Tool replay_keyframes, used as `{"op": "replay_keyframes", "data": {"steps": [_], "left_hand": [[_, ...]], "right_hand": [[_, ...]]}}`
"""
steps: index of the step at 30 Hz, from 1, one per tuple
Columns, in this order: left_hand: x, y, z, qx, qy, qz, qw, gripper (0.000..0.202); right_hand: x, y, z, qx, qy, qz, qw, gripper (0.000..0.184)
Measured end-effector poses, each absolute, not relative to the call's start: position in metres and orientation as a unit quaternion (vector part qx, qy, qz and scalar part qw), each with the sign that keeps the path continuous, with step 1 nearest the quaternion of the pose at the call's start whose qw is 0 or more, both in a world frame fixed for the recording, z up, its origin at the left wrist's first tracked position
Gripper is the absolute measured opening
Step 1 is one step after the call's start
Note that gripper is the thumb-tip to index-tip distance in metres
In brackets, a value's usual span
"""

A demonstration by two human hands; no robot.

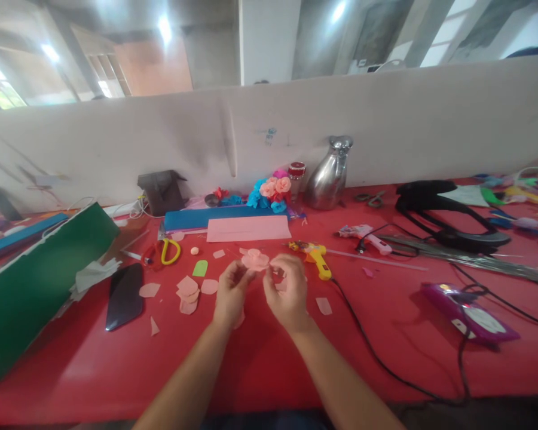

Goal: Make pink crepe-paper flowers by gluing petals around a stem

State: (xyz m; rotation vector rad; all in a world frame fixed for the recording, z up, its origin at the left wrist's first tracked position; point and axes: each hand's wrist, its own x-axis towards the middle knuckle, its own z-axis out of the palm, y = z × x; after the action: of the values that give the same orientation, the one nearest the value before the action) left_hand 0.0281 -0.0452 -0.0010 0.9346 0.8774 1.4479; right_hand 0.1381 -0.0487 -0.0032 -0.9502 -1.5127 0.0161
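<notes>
Between my two hands, just above the red table, is a pink paper flower. My left hand pinches its left underside with thumb and fingers. The fingertips of my right hand close on the flower's right edge. Cut pink paper petals lie in a small pile left of my hands, with more single pieces around them. A green rounded paper piece lies close by. Just right of my right hand rests a yellow glue gun, its cord trailing toward me.
Yellow-handled scissors and a dark phone lie left, beside a green panel. Behind are folded pink paper, a paper flower bunch and a metal jug. Right are a pink glue gun and a purple power strip.
</notes>
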Motion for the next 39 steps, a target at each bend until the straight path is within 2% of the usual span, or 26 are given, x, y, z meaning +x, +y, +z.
{"op": "replay_keyframes", "data": {"steps": [3, 7, 12, 20, 26, 29, 35, 39], "left_hand": [[0.028, -0.045, -0.003, 0.391, 0.381, 0.636, 0.545, 0.012], [0.027, -0.043, -0.006, 0.388, 0.379, 0.667, 0.511, 0.014], [0.027, -0.044, -0.003, 0.422, 0.401, 0.666, 0.467, 0.01], [0.027, -0.045, -0.005, 0.439, 0.453, 0.652, 0.422, 0.009], [0.022, -0.043, -0.017, 0.534, 0.471, 0.643, 0.281, 0.005], [0.022, -0.044, -0.018, 0.556, 0.473, 0.637, 0.249, 0.005], [0.023, -0.045, -0.018, 0.549, 0.459, 0.641, 0.277, 0.006], [0.026, -0.044, -0.02, 0.514, 0.439, 0.653, 0.341, 0.007]], "right_hand": [[0.132, -0.057, -0.002, -0.44, -0.58, 0.154, 0.668, 0.015], [0.127, -0.06, -0.001, -0.444, -0.51, 0.378, 0.632, 0.005], [0.125, -0.053, 0.003, -0.419, -0.458, 0.477, 0.623, 0.009], [0.12, -0.051, -0.001, -0.374, -0.464, 0.507, 0.623, 0.019], [0.121, -0.05, 0.0, -0.43, -0.458, 0.457, 0.629, 0.014], [0.123, -0.05, 0.002, -0.449, -0.462, 0.431, 0.632, 0.013], [0.125, -0.052, 0.002, -0.47, -0.507, 0.362, 0.625, 0.012], [0.125, -0.052, -0.001, -0.463, -0.523, 0.34, 0.629, 0.009]]}}
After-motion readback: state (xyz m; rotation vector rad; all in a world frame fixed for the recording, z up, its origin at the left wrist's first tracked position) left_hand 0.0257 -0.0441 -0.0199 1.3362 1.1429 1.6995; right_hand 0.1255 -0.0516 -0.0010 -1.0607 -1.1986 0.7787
